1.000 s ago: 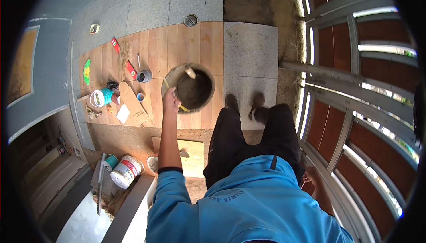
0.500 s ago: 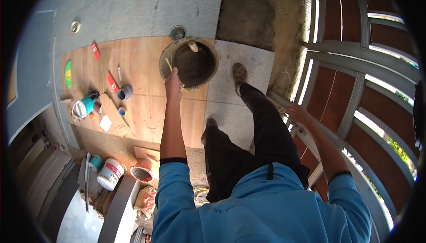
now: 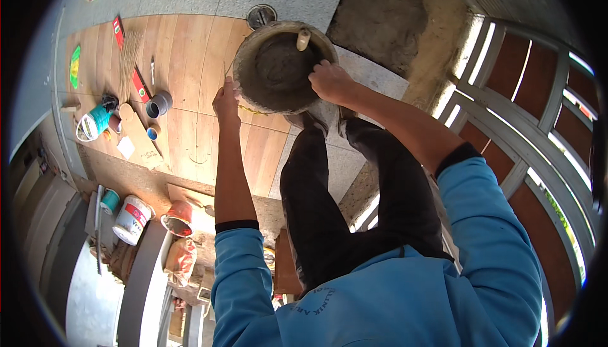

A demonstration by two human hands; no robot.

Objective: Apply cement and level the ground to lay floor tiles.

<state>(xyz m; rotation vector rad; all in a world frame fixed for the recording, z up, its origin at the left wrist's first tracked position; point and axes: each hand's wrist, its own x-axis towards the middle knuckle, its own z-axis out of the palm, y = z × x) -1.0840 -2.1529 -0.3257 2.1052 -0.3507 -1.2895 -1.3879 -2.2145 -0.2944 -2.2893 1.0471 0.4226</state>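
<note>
A round bucket, crusted grey and holding dark wet mortar, is held out above my feet. A pale handle-like piece rests inside near its far rim. My left hand is closed on the bucket's left edge, by a thin yellowish strip. On the right edge, my right hand has its fingers curled over the rim.
Wood-look planks carry red level-like tools, a teal bucket and grey pipe piece. Beside bare concrete stands a slatted gate. At lower left sit a white pail and red bucket.
My right hand has come up from low at the right onto the bucket's rim. My left hand still holds it. My legs and the view have shifted.
</note>
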